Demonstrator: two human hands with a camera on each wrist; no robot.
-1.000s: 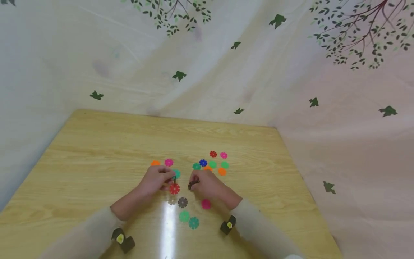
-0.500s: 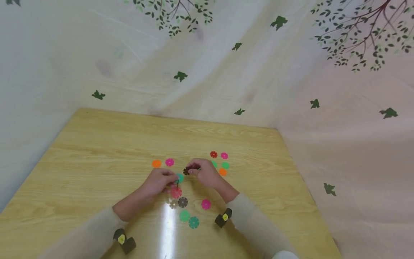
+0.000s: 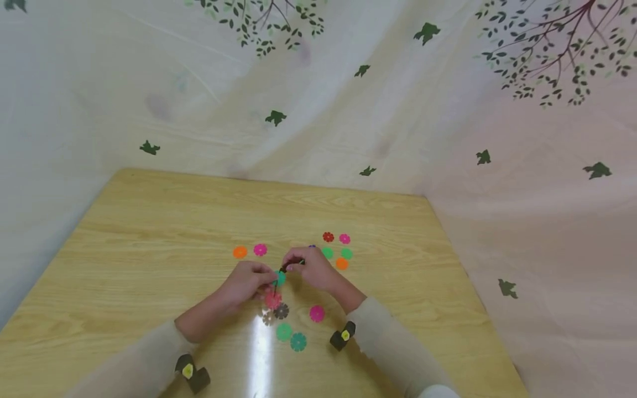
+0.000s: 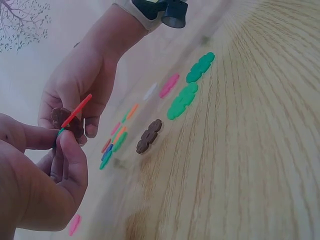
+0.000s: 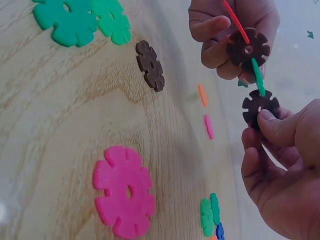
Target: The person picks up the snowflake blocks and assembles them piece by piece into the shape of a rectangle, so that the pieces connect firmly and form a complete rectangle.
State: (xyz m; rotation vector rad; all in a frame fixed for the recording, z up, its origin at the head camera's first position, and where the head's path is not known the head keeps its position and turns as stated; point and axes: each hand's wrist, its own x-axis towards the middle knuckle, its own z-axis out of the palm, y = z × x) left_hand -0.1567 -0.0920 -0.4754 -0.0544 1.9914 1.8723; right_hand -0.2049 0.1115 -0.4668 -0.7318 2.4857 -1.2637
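Observation:
My left hand (image 3: pixel 246 281) pinches a small chain of slotted, flower-shaped linking discs above the table. In the right wrist view the chain shows a red disc (image 5: pixel 236 22) edge-on, a brown disc (image 5: pixel 256 49) in the middle and a green disc (image 5: pixel 258 77) edge-on below it. Thumb and fingers of my right hand (image 3: pixel 316 270) pinch another brown disc (image 5: pixel 251 109). Its upper rim is right at the green disc's lower end, the two crossing at an angle. In the left wrist view, fingers cover most of the green disc.
Loose discs lie on the wooden table (image 3: pixel 174 221): a pink disc (image 3: pixel 317 314), a brown disc (image 5: pixel 150 66), a light green disc (image 3: pixel 283 332) and a teal disc (image 3: pixel 298 342) nearer me. An orange disc (image 3: pixel 240 252) is at the left; several more are beyond my right hand.
My right hand has moved up and away from me, bringing its brown disc to the green disc and turning it. My left hand has shifted slightly right with the chain.

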